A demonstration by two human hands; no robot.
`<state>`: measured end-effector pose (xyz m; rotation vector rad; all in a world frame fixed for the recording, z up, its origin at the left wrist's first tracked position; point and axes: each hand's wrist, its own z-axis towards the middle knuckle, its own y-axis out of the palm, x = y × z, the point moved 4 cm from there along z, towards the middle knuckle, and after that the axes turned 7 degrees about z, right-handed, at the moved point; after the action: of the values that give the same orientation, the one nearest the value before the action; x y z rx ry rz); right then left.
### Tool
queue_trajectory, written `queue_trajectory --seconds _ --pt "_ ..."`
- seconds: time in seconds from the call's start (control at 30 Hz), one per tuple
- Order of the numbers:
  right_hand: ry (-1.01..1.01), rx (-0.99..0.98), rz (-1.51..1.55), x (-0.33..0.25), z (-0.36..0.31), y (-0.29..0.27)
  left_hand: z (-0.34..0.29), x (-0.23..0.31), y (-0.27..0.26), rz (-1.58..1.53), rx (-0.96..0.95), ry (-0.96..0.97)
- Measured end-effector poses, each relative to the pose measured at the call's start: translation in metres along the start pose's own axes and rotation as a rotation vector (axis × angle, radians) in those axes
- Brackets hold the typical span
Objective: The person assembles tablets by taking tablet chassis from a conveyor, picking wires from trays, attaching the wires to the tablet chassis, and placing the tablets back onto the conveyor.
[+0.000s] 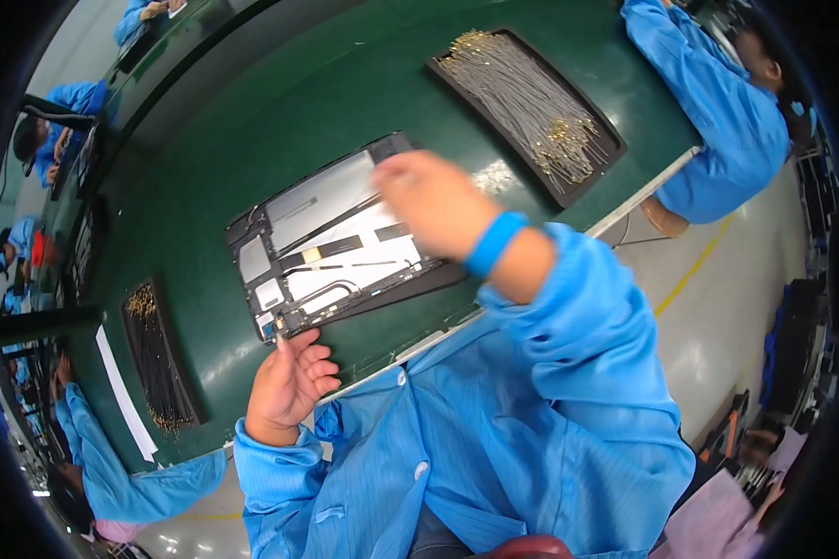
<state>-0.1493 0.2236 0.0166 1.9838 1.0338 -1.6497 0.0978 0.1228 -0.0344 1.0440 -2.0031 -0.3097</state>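
Tablet-like device (331, 244), one, lay opened on the smooth green tabletop (345, 102), close to the person: a thin, black-framed rectangle bearing a dull silver plate (322, 198) and glossy white panels (364, 256). One flat dark panel (399, 297) showed from under its near long edge. At its near left corner was the left hand (289, 382), palm up, thumb and forefinger at the corner, other three fingers loosely curled; whether they gripped, I could not tell. Over its right part was the blurred right hand (431, 200), wearing one blue band (495, 244); whether it grasped anything, I could not tell. Two shallow black trays flanked the device: one (609, 144) beyond and right, heaped with thin, gold-ended grey cables (522, 102); one (178, 356) to its left, holding black cables (154, 359). One white strip (124, 391) lay farther left.
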Motion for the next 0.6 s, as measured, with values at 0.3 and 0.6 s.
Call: queue_trajectory --seconds 0.3,0.6 --pt "0.076 0.745 -0.584 0.047 -0.054 -0.187 0.002 0.003 0.002 -0.042 0.001 0.001" --pt "0.07 0.511 -0.909 0.038 0.002 -0.17 0.001 0.003 0.001 -0.07 0.006 0.015"
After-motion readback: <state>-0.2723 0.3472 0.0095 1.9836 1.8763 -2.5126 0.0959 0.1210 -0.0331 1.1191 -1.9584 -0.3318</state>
